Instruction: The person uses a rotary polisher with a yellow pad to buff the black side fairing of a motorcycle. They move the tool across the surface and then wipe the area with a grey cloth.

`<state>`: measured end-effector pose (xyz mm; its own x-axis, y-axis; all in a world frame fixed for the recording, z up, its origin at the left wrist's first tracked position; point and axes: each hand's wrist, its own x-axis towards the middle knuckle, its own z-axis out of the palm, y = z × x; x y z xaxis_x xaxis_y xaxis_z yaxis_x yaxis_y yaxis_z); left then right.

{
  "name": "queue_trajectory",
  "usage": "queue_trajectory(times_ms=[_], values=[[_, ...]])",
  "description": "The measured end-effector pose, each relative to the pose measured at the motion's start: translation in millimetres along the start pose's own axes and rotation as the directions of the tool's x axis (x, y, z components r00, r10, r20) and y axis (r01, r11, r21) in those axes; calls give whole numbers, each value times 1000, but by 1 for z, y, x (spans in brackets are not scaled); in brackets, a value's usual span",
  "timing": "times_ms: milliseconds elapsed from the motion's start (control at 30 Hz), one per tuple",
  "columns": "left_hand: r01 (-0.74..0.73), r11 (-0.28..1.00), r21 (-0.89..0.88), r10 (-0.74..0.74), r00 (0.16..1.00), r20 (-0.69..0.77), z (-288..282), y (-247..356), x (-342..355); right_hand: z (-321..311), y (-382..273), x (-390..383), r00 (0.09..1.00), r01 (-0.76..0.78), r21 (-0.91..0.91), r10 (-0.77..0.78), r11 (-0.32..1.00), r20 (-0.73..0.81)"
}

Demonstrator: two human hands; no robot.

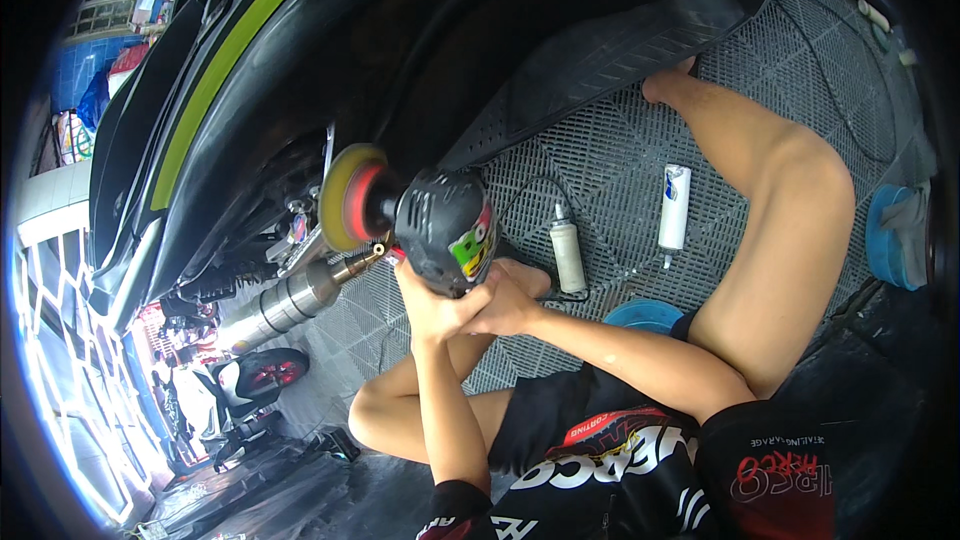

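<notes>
Both my hands are wrapped round a black cordless-looking polisher [440,220] with a bright sticker on its side. My left hand [430,308] grips its lower part, and my right hand [503,304] closes on it just to the right, touching the left. The polisher's round yellow foam pad [345,198] on a red backing plate faces left. Close beyond it is the glossy black body panel [300,80] of a scooter with a lime stripe. Whether the pad touches the panel I cannot tell. Below the pad lies the metallic exhaust [290,305].
A capped squeeze bottle [567,255] and a white bottle [675,210] lie on the grey grid floor mat [620,180] between my legs. A blue bowl [645,315] sits by my lap. Right of my knee, a grey cloth [905,225] hangs over a blue basin [882,250]. Another motorbike [225,385] stands lower left.
</notes>
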<state>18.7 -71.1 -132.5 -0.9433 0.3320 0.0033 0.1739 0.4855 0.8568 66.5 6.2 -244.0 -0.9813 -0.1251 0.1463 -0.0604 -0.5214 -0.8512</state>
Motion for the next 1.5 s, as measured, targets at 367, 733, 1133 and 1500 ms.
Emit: queue_trajectory(times_ms=[367, 733, 1133, 1500], values=[[-120, 975, 187, 85, 980, 182, 44, 63, 115, -42, -61, 61, 892, 216, 154, -131, 964, -432], [-222, 923, 314, 69, 899, 432, 112, 123, 195, -100, -108, 80, 838, 154, 441, 120, 884, -533], [-24, 887, 462, -120, 952, 280, 43, 119, 108, -31, -84, 41, 959, -247, 517, 283, 820, 10], [-135, 861, 491, -57, 933, 356, 81, 129, 149, -62, -91, 53, 952, -101, 601, 252, 793, -173]])
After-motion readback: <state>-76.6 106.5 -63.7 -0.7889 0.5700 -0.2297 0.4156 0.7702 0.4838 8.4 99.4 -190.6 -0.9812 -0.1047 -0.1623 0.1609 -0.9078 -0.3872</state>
